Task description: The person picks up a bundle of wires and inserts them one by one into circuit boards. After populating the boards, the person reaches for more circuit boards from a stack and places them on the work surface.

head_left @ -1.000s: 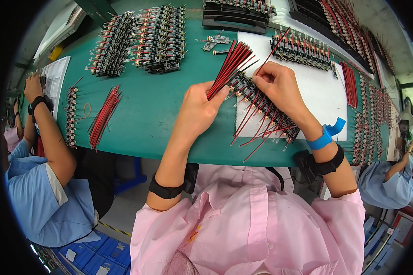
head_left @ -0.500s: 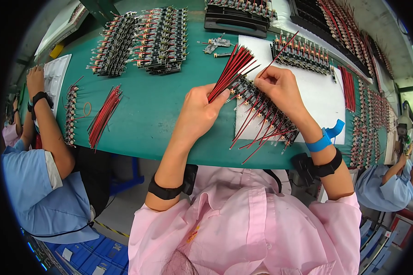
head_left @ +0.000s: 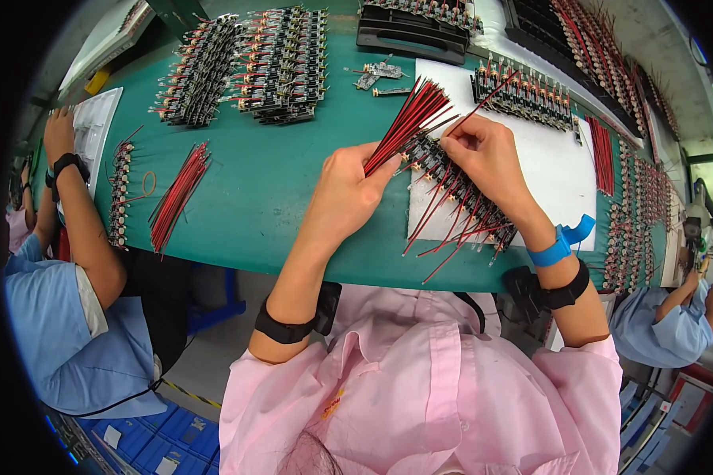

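My left hand [head_left: 350, 188] is closed around a bundle of thin red and black wires [head_left: 410, 119], which fan out up and to the right. Beside it, my right hand [head_left: 483, 154] pinches a single dark red wire [head_left: 495, 93] whose free end points up to the right. Under and between the hands runs a slanting row of small circuit boards [head_left: 461, 190] with red wires hanging from them toward the table's near edge. This row rests on a white foam sheet [head_left: 550, 170]. The fingertips of my right hand hide where the pinched wire's lower end lies.
Stacked circuit boards [head_left: 281, 67] stand at the back left of the green table [head_left: 269, 174]. Another board row [head_left: 523, 95] lies on the foam's far side. Loose wire bundles [head_left: 181, 194] lie left and right. A co-worker's arm [head_left: 83, 198] reaches in at the left; a black tray [head_left: 412, 36] stands behind.
Both hands keep their grips and their places almost unchanged. The wire bundle and the pinched wire have shifted only slightly.
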{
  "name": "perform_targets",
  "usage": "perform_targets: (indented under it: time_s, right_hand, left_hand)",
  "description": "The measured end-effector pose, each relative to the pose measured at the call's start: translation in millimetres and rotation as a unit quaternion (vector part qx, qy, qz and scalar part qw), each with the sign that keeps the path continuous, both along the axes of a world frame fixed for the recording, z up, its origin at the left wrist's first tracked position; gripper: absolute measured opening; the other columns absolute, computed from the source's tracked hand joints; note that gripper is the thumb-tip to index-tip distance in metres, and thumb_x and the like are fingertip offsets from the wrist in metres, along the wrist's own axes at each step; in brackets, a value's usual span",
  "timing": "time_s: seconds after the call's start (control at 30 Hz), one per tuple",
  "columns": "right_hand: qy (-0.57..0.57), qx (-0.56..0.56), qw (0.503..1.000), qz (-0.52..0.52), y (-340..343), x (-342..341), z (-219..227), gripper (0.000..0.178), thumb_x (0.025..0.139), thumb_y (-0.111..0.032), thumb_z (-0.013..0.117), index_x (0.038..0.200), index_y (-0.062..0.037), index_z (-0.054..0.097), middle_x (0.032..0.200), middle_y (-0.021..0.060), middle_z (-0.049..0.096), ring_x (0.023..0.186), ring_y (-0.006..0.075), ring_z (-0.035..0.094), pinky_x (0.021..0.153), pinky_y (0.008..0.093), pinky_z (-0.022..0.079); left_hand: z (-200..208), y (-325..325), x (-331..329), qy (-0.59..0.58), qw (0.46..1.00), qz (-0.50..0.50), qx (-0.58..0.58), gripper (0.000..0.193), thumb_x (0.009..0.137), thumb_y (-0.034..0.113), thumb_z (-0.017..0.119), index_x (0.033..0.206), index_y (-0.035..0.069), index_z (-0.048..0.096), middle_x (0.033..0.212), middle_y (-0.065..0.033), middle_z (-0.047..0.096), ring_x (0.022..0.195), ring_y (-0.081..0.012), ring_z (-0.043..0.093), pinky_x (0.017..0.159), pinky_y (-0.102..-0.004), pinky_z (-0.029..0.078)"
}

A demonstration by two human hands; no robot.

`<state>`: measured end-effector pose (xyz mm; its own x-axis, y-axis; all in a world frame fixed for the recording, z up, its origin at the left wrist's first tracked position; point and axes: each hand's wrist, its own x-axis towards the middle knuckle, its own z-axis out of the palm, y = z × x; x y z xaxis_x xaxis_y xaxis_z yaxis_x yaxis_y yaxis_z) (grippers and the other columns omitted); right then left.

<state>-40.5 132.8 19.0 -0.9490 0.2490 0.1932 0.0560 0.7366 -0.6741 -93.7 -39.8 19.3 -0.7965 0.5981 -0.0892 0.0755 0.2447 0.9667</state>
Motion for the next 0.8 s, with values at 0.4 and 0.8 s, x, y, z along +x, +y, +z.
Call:
perform_targets:
  time_s: [0.4,0.8]
  right_hand:
    - [-0.039,0.002,0.999,-0.006,-0.5,-2.8,6.0,0.011,0.064,-0.007,0.058,0.067,0.0036,0.056,0.058,0.0059,0.054,0.049,0.0089,0.045,0.046,0.0222,0.037]
    - [0.000,0.086,0.996,0.026,-4.8,1.3,6.7,0.013,0.064,-0.007,0.057,0.070,0.0049,0.058,0.064,0.0115,0.056,0.055,0.0179,0.053,0.051,0.0265,0.041]
  left_hand:
    - [-2.5,-0.4,-1.1,0.018,1.000,-0.001,-0.004,0.018,0.075,0.012,0.050,0.086,-0.001,0.055,0.047,-0.0071,0.038,0.042,-0.0116,0.032,0.042,-0.0282,0.028]
    - [-1.6,-1.6,-0.7,0.001,1.000,0.003,0.014,0.017,0.075,0.012,0.049,0.085,-0.001,0.056,0.048,-0.0054,0.039,0.043,-0.0103,0.033,0.042,-0.0274,0.029]
